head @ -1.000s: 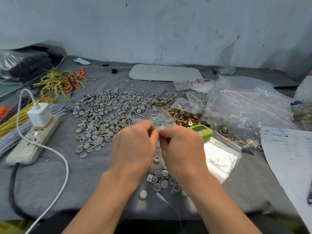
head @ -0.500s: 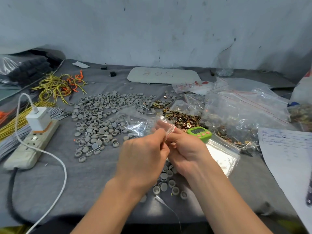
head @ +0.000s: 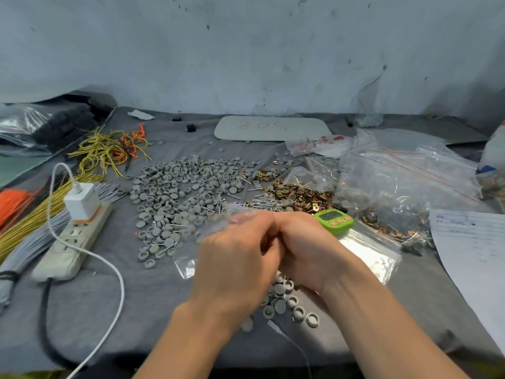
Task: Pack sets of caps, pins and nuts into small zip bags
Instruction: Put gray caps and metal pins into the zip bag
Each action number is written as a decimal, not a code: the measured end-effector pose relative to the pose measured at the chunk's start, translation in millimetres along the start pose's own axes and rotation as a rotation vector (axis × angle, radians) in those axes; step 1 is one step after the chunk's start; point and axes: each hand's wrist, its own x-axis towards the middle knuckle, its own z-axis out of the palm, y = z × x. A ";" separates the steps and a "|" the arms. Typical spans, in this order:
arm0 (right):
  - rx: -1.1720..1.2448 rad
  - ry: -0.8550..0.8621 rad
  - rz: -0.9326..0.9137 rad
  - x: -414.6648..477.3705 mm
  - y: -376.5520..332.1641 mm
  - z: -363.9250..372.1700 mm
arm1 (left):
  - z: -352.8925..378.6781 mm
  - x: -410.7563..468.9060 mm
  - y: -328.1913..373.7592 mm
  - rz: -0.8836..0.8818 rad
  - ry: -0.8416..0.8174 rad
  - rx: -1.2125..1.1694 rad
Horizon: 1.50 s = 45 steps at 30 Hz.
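Observation:
My left hand (head: pixel 237 258) and my right hand (head: pixel 308 250) are pressed together at the table's middle, both pinching a small clear zip bag (head: pixel 216 228) that spreads out to the left of my fingers. What the bag contains is too blurred to tell. A wide spread of grey caps (head: pixel 180 192) lies beyond my hands, with thin metal pins (head: pixel 262 202) mixed in at its right side. Brass-coloured nuts (head: pixel 297 194) are heaped right of the pins. A small cluster of grey caps (head: pixel 287 302) sits under my wrists.
A green timer (head: pixel 334 219) and a stack of empty zip bags (head: pixel 369 253) lie right of my hands. Large clear bags of parts (head: pixel 396 192) fill the right. A power strip (head: pixel 73 236) with white charger, wire bundles (head: pixel 109 151) and a paper sheet (head: pixel 475 255) flank the area.
My hands have closed up against each other. The bag, held up and spread wide to the left half a second ago, now sits lower and is mostly covered by my fingers.

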 end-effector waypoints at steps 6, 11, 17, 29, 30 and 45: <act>0.045 0.208 -0.089 13.2 6.8 4.6 | -15.1 6.3 -10.4 -0.076 -0.039 -0.082; 0.224 0.076 -0.153 19.5 5.5 9.0 | -14.7 6.4 -18.2 -0.026 -0.252 0.002; 0.079 -0.088 -0.090 9.3 -4.5 8.0 | -15.6 10.6 -25.2 0.039 -0.344 0.257; -0.726 0.315 -0.285 4.6 -14.1 -3.9 | -13.0 12.3 -55.5 -0.190 -0.179 0.264; -0.939 0.450 -0.342 7.3 -17.4 -9.5 | -13.1 11.7 -59.9 -0.222 -0.197 0.250; -1.835 0.294 -0.279 51.9 -0.7 7.0 | -7.1 27.0 -78.3 -0.418 -0.285 -0.005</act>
